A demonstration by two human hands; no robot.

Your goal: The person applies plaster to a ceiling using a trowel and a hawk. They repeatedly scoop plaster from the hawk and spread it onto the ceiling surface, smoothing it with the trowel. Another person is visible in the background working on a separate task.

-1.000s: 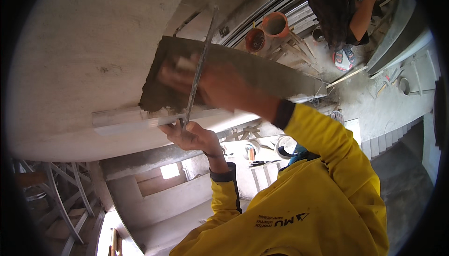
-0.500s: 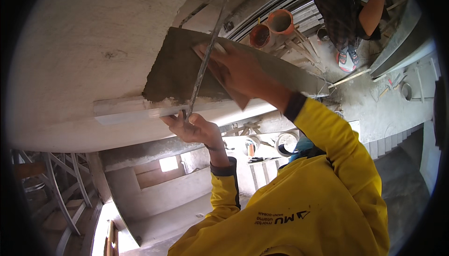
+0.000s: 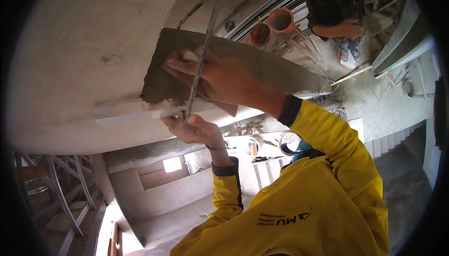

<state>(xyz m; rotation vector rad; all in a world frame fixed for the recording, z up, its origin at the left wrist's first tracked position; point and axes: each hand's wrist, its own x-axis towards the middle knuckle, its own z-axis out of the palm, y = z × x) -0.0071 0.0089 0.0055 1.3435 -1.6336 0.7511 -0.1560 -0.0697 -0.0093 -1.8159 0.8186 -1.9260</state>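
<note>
My right hand point(image 3: 224, 76), smeared by motion, is closed on a plastering trowel point(image 3: 224, 108), whose flat blade lies on a band of dark wet mortar point(image 3: 161, 45). A thin metal rod point(image 3: 202, 58) crosses in front of the trowel and hand, slanting down to the left. My left hand point(image 3: 194, 129) is closed around the rod's lower end, its fingertips at the underside of a pale straight strip point(image 3: 119, 111). That strip runs along the lower edge of the mortar. Exactly how the rod meets the strip is hidden by my fingers.
Pale wall surface point(image 3: 84, 45) spreads left of the mortar. Two orange buckets point(image 3: 280, 20) stand beyond, near scrap wood point(image 3: 304, 50). Another person point(image 3: 334, 8) in dark clothes stands at upper right, holding a flat tool. Stairs point(image 3: 393, 141) lie at right, metal framing point(image 3: 65, 195) lower left.
My right hand has swept the trowel left across the mortar toward its left edge. My left hand has stayed at the rod. The other person's arm has come down in front of the body.
</note>
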